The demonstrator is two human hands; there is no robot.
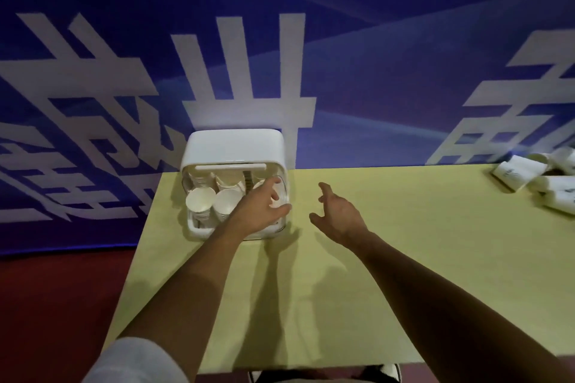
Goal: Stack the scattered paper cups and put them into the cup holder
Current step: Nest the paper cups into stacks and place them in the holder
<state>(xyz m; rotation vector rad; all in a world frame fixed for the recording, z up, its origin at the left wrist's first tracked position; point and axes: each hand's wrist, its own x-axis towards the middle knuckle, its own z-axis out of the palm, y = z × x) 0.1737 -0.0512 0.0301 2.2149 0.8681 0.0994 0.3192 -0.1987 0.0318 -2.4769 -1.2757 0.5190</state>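
The white cup holder (236,146) stands at the table's far left corner with its lid raised. Stacks of white paper cups (200,199) fill its compartments. My left hand (259,211) reaches over the holder's right side, and its fingers and thumb curl round a white paper cup (276,204) there; most of that cup is hidden by the hand. My right hand (337,216) hovers over the table just right of the holder, fingers spread, holding nothing. Several scattered paper cups (519,176) lie on their sides at the table's far right.
The yellow-green table (389,274) ends against a blue banner wall with large white characters (242,71). Red floor (56,305) lies to the left of the table. Shoes (389,373) show under the near edge.
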